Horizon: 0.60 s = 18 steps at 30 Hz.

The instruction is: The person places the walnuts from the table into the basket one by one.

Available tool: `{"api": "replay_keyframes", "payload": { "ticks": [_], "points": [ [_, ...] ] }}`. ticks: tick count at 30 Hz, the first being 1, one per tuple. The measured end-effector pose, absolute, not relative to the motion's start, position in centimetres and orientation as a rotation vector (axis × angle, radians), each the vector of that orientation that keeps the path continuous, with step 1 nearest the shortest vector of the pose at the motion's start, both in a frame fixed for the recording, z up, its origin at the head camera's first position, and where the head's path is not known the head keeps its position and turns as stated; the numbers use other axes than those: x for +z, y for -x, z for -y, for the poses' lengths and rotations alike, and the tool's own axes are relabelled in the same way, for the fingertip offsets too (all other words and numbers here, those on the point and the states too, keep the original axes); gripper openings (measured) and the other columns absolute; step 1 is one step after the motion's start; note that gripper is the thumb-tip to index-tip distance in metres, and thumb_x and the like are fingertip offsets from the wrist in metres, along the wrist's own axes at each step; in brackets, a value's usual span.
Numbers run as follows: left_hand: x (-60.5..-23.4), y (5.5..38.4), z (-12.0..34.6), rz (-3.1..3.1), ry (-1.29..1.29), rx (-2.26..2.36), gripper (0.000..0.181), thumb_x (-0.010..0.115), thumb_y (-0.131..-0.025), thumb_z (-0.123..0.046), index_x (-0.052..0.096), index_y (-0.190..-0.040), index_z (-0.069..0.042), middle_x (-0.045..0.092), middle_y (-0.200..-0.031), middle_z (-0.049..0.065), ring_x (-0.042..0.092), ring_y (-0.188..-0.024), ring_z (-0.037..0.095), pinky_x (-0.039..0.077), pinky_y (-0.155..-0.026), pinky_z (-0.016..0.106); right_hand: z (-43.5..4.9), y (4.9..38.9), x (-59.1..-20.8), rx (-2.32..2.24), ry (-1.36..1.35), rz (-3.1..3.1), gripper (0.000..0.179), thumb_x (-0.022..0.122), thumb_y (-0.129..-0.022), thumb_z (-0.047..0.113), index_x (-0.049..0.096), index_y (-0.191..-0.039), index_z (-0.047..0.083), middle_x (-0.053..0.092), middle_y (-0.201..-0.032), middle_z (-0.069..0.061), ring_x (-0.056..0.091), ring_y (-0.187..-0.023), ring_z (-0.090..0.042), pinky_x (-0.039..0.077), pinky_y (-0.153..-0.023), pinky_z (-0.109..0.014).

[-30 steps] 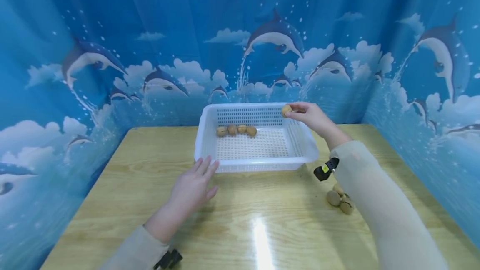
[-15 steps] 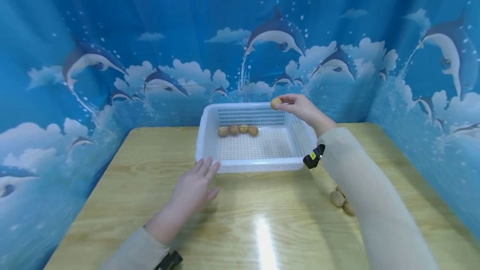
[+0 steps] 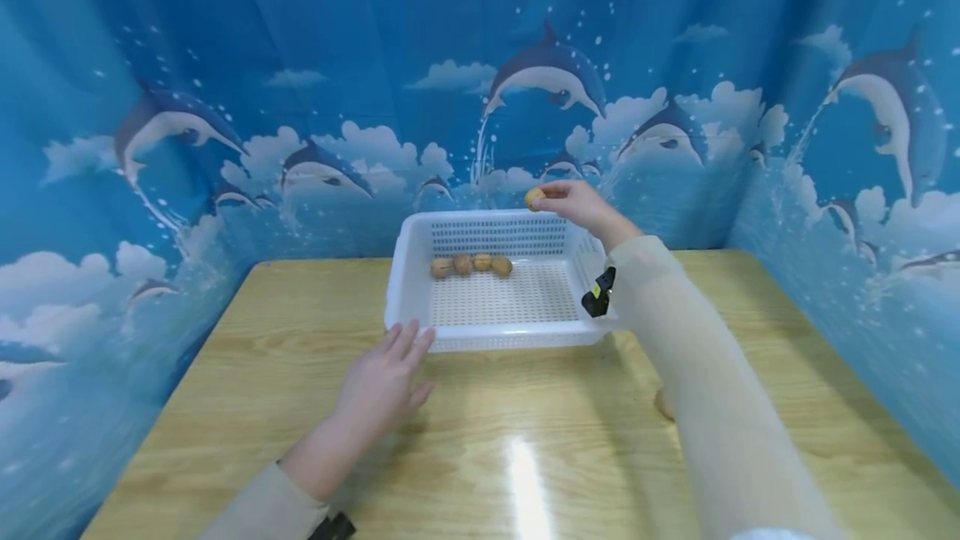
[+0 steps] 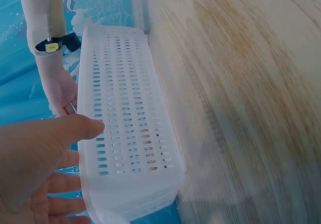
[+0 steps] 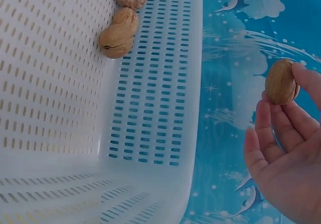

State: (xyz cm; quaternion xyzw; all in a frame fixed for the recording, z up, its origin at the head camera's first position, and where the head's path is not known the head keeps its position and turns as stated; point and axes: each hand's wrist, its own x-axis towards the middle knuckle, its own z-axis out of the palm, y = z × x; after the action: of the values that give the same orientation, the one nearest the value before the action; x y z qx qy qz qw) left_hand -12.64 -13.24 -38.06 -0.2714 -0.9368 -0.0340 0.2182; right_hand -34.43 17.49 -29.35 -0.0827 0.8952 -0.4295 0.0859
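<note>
My right hand (image 3: 576,202) pinches a walnut (image 5: 282,82) between thumb and fingertips, above the far rim of a white perforated basket (image 3: 517,330). Inside the basket, a row of several walnuts (image 3: 482,262) lies along the far wall, left of the middle. My left hand (image 3: 381,377) has its fingers extended at the basket's near left corner. In the left wrist view its thumb (image 4: 90,128) lies over the outside of the near wall, and the other fingers are at the rim.
The basket stands on a wooden table (image 3: 300,307) before a blue dolphin-print curtain (image 3: 337,40). On the right of the table, a walnut (image 3: 664,404) is partly hidden behind my right sleeve (image 3: 712,390).
My right hand has moved left along the far rim and slightly up with the walnut. The right sleeve now covers most of the loose walnuts on the table. The left hand stays in place.
</note>
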Motion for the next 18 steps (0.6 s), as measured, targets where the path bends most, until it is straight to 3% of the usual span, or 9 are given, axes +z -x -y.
{"api": "replay_keyframes", "payload": {
  "ticks": [18],
  "points": [
    [-38.3, 12.7, 13.2, 2.549, 0.746, -0.057, 0.069, 0.081, -0.068, -0.037, 0.058, -0.125, -0.005, 0.055, -0.125, 0.022, 0.058, -0.106, 0.039, 0.056, -0.074, 0.046, -17.5, 36.5, -35.4, -1.12, 0.223, -2.581, 0.056, 0.063, -0.089, 0.035, 0.047, -0.136, 0.011, 0.048, -0.136, -0.01, 0.04, -0.126, -0.029, 0.036, -0.104, -0.049]
  ]
}}
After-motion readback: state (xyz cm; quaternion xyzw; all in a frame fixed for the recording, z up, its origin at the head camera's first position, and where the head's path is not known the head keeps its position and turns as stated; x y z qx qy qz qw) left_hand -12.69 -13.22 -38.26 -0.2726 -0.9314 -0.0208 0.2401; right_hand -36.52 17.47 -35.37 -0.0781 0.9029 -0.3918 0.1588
